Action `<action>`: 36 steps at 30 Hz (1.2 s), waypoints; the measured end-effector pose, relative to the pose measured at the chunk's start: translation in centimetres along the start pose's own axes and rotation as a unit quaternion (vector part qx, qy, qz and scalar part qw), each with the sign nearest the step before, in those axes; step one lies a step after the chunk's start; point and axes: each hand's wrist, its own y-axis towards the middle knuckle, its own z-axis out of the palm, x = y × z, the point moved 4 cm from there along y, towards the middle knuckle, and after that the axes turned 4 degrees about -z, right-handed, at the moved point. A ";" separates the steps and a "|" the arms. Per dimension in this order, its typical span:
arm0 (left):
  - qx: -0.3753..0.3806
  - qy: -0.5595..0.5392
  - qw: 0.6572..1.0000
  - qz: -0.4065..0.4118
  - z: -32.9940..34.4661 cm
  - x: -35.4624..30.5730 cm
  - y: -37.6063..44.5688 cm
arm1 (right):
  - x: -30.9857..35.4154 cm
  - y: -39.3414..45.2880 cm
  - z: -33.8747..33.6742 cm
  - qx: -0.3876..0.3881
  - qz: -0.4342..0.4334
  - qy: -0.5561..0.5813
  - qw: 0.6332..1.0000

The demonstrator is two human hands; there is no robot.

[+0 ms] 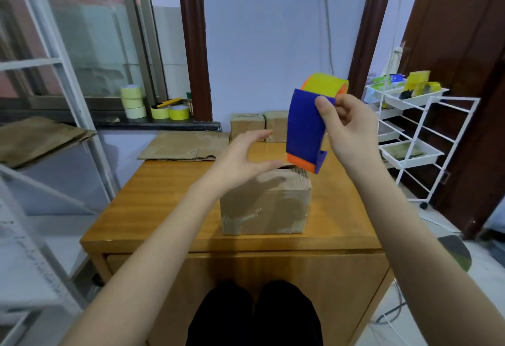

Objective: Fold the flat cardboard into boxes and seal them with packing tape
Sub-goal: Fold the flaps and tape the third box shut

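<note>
a: stock, left to right, please.

b: item one, flat cardboard, at ten o'clock on the wooden table, lying unfolded. judged still to be made up.

a: item two?

b: box, folded, standing at table centre. its top looks closed, and pale strips on its near face look like tape, though blur hides the detail. whether the top seam is sealed, cannot tell.

a: finished goods?

b: two small boxes, side by side at twelve o'clock against the wall, apparently complete.

a: so progress?

b: judged partway: two done, one in hand, flat stock left.

a: hands.

b: left hand, released, fingers spread and lightly curved, hovering just above the box's top at its eleven o'clock corner; grasping nothing. contact with the box, cannot tell.

a: right hand?

b: right hand, grasping the tape dispenser, blue and orange with a yellow roll, thumb on its blue face, held upright above the box's one o'clock corner, orange edge lowest, near the box top.
</note>
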 end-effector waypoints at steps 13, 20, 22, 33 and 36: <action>-0.106 -0.077 0.991 0.012 0.0 -3.5 0.0 | 2.0 0.8 3.3 -0.027 -0.059 0.132 0.989; -0.024 -0.132 0.990 0.038 -1.8 -2.8 0.7 | -0.2 -0.4 3.9 0.166 -0.191 -0.080 0.964; -0.007 -0.139 0.990 0.037 -1.8 -2.1 0.7 | -0.5 -0.4 3.8 0.164 -0.186 -0.076 0.966; -0.055 -0.413 0.874 -0.250 -0.8 1.1 -1.1 | -1.5 -0.9 4.2 -0.025 -0.059 0.110 0.992; -0.043 -0.506 0.818 -0.270 0.3 0.7 -1.3 | -1.7 -1.4 4.8 -0.016 -0.056 0.119 0.991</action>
